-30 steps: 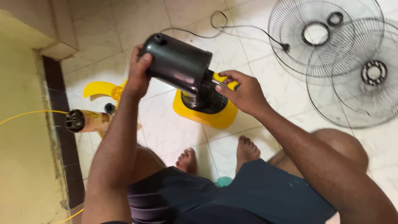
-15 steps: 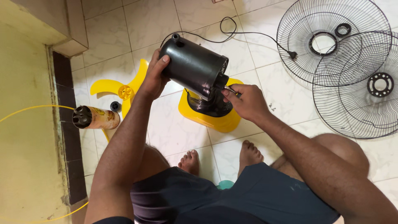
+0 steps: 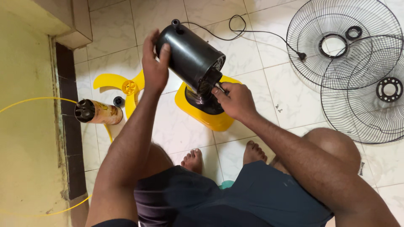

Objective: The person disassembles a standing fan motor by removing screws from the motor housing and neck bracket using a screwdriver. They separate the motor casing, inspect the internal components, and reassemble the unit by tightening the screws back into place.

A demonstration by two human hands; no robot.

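Two hands work on the black fan motor point(image 3: 190, 56) at twelve o'clock: left hand point(image 3: 155, 67) grips its casing, right hand point(image 3: 235, 100) pinches something small at its neck above the yellow base point(image 3: 210, 120). The fitting seems mid-way; steadying comes next.

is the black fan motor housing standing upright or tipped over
Tipped. The black motor housing leans at a slant over the yellow base, with the left hand gripping its side and the right hand at its lower end.

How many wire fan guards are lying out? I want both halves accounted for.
2: one wire fan guard lies at the upper right on the tiles; the second guard overlaps its lower right edge, partly cut off by the frame.
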